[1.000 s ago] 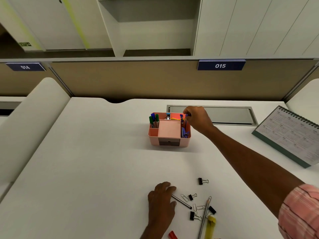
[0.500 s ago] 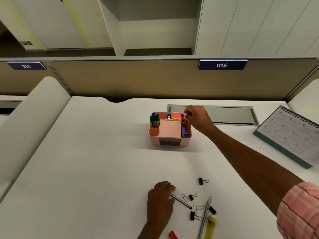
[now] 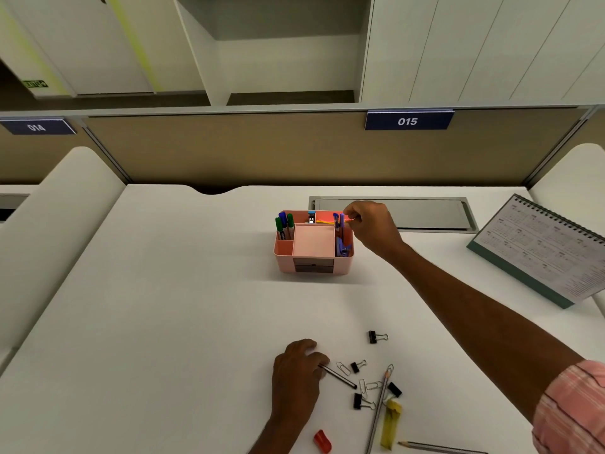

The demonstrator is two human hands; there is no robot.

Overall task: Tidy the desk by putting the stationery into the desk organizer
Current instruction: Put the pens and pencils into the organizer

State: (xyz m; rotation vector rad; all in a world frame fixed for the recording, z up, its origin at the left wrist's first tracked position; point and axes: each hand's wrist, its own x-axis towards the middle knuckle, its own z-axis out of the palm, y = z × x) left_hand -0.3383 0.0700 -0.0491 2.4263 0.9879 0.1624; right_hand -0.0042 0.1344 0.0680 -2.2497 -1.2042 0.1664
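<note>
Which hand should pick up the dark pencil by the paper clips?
Left. The left hand curls its fingers on the end of the dark pencil. The right hand is far off over the pink organizer, pinching a thin orange stick.

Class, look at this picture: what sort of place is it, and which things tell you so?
Probably an open-plan office: a numbered sign on a partition, a calendar, and an organizer of pens on a white desk.
</note>
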